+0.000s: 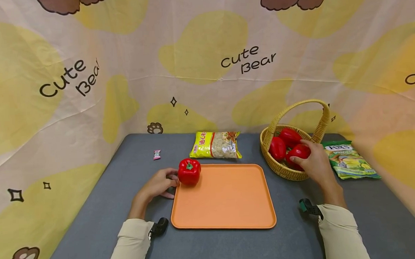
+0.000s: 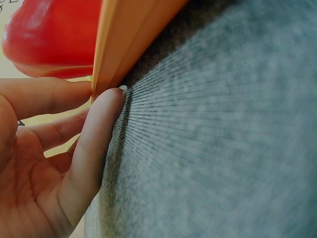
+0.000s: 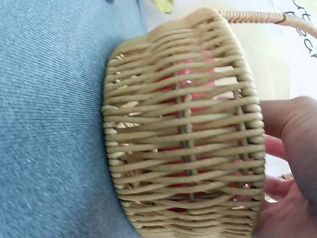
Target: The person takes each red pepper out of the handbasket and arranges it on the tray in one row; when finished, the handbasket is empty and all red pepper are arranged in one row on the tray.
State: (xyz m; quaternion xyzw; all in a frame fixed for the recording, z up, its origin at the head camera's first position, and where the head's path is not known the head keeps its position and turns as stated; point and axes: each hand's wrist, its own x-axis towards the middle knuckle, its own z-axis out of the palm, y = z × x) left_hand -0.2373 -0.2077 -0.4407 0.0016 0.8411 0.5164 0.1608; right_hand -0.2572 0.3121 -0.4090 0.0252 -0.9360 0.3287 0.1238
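My left hand [image 1: 161,183] rests at the left edge of the orange tray [image 1: 227,197]. In the left wrist view, its thumb and index fingertips touch the tray's outer rim [image 2: 111,54]. Close to those fingers, on the tray's back-left corner, stands a red bell pepper [image 1: 189,172] with a green stem. On the right, my right hand [image 1: 315,162] reaches into a wicker basket [image 1: 288,174], thumb and fingers around a round, glossy red vegetable [image 1: 299,152]. Two longer red vegetables [image 1: 277,148] lie beside it. The basket weave hides most of this grip in the right wrist view.
Behind the tray lies a yellow bag of pasta [image 1: 216,145]. A small pink wrapped candy [image 1: 157,154] is at the back left. A green FOX'S candy bag [image 1: 351,160] lies right of the basket, whose tall handle [image 1: 296,103] arches over its opening.
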